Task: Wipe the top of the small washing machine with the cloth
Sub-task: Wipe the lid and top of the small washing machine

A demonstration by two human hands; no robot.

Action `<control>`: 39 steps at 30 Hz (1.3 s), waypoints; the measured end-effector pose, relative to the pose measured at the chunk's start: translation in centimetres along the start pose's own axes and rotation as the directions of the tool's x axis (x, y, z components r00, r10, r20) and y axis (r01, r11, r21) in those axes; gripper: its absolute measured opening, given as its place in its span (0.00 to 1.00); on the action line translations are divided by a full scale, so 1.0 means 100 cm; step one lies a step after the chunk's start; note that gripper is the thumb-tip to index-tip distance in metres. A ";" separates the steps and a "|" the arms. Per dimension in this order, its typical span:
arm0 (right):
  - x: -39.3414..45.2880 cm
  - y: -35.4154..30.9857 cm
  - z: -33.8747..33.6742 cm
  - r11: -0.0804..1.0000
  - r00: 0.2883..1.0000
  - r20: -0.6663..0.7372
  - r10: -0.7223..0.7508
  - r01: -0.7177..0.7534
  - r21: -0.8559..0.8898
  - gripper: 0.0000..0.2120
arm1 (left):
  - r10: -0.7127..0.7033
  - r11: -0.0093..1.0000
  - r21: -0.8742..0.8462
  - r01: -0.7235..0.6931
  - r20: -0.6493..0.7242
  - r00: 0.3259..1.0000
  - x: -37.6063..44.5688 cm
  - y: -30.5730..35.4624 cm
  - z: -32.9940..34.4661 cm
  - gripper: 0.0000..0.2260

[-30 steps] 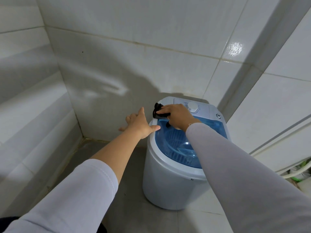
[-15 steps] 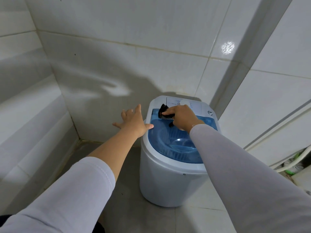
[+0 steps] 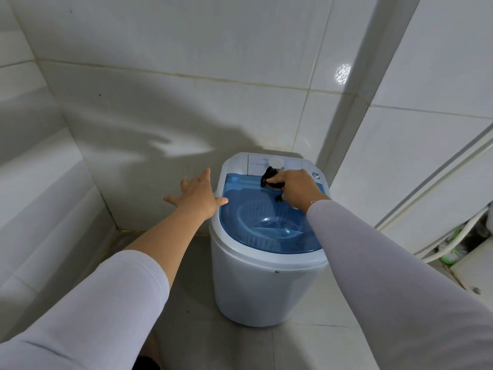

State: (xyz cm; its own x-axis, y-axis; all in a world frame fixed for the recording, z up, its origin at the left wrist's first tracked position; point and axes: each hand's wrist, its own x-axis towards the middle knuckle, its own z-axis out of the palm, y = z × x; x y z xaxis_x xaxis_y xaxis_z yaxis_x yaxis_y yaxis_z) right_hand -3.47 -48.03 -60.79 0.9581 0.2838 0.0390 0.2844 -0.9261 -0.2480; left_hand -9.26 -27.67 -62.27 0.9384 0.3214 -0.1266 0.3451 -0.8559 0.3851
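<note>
A small white washing machine [image 3: 248, 287] with a clear blue lid [image 3: 269, 225] stands on the floor in a tiled corner. Its white control panel with a round dial [image 3: 276, 163] lies at the back. My right hand [image 3: 296, 186] presses a dark cloth [image 3: 270, 178] onto the back edge of the lid, just below the dial. Most of the cloth is hidden under my fingers. My left hand [image 3: 198, 194] rests with fingers spread on the machine's left rim, thumb on the lid's edge.
White tiled walls close in behind and on the left of the machine. A white pillar edge [image 3: 352, 129] rises behind it on the right. A white hose [image 3: 453, 244] and green items [image 3: 450, 259] lie at the far right. Grey floor tiles [image 3: 192, 316] surround the machine.
My right hand slid the cloth from the lid's back left corner rightward to below the dial. My left hand stayed on the left rim. The camera view shifted slightly.
</note>
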 end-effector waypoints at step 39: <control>-0.015 -0.022 -0.052 0.994 0.993 -0.095 -0.073 0.080 0.074 0.27 | 0.047 0.904 -0.428 -0.010 0.078 0.996 -0.011 -0.015 0.006 0.40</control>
State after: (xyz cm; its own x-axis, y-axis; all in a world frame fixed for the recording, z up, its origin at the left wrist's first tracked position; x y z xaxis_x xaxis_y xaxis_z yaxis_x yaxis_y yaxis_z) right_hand -5.37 -47.69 -55.24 0.9337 0.3256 0.1491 0.3570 -0.8793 -0.3152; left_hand -10.79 -26.95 -63.28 0.9521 0.2481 -0.1789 0.2964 -0.6034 0.7403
